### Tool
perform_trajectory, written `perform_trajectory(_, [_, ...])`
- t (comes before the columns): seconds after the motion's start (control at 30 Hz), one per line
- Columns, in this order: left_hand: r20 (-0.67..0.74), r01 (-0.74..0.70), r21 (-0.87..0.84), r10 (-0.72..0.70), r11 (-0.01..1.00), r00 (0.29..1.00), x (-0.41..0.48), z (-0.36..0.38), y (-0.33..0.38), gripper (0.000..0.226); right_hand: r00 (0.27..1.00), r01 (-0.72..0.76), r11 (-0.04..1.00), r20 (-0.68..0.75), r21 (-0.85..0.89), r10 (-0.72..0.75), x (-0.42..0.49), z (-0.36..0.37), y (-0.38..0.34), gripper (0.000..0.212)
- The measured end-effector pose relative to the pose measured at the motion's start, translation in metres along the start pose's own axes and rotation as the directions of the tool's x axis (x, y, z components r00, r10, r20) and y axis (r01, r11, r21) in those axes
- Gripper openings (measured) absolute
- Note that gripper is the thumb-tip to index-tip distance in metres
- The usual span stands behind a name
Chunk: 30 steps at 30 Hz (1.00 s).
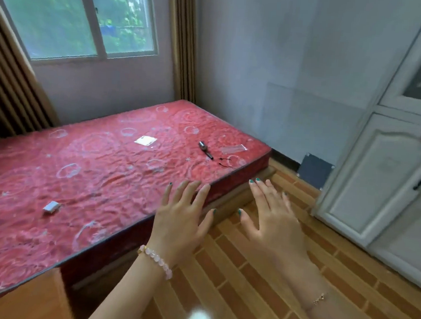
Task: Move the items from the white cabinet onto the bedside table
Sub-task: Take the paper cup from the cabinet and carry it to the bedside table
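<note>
Faces the red mattress (pixel 89 180), white cabinet (pixel 368 187) standing to its right, contents not made out. Holds left hand (pixel 182 220) and right hand (pixel 272 224) spread, empty, by the mattress's right edge; likely the opening step, next needing a reach right toward the cabinet.

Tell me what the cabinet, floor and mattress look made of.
Cabinet: painted wood or board, probably; white satin finish, moulded door panels. Floor: likely tile or vinyl, brown brick-like strips with pale joints, glossy where a light spot reflects. Mattress: red patterned fabric, seemingly under clear plastic film; wrinkled, shiny surface.
</note>
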<state>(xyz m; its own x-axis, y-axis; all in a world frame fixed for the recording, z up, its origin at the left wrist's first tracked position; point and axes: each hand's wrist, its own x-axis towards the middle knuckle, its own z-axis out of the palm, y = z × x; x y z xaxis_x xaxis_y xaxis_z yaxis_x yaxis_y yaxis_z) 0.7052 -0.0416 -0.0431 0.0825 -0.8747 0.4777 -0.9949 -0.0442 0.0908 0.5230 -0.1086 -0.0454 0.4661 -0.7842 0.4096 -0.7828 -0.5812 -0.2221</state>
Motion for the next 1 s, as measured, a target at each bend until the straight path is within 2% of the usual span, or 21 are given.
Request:
perform_trajectory(0.13, [-0.037, -0.155, -0.075, 0.153, 0.985, 0.988, 0.013, 0.006, 0.073, 0.052, 0.990, -0.136, 0.989, -0.044, -0.053, 0.133, -0.044, -0.042, 0.050, 0.063])
perform_trajectory(0.3, [-0.063, -0.347, -0.177, 0.341, 0.921, 0.938, 0.034, 0.009, 0.164, 0.051, 0.948, -0.308, 0.938, -0.130, -0.158, 0.290, -0.095, -0.093, 0.112, 0.063])
perform_trajectory(0.43, [-0.069, -0.488, -0.234, 0.486, 0.841, 0.871, 0.049, 0.017, 0.233, 0.051, 0.884, -0.460, 0.857, -0.205, -0.232, 0.419, -0.136, -0.133, 0.156, 0.063])
perform_trajectory(0.6, [-0.118, -0.649, -0.297, 0.648, 0.700, 0.752, 0.067, 0.026, 0.317, 0.049, 0.783, -0.620, 0.730, -0.283, -0.286, 0.554, -0.182, -0.173, 0.204, 0.065])
perform_trajectory(0.83, [-0.223, -0.771, -0.393, 0.761, 0.502, 0.609, 0.099, 0.052, 0.425, 0.049, 0.638, -0.770, 0.534, -0.392, -0.349, 0.663, -0.220, -0.214, 0.271, 0.061])
perform_trajectory(1.0, [-0.295, -0.808, -0.436, 0.785, 0.397, 0.545, 0.143, 0.073, 0.488, 0.049, 0.562, -0.825, 0.433, -0.447, -0.363, 0.696, -0.214, -0.240, 0.329, 0.064])
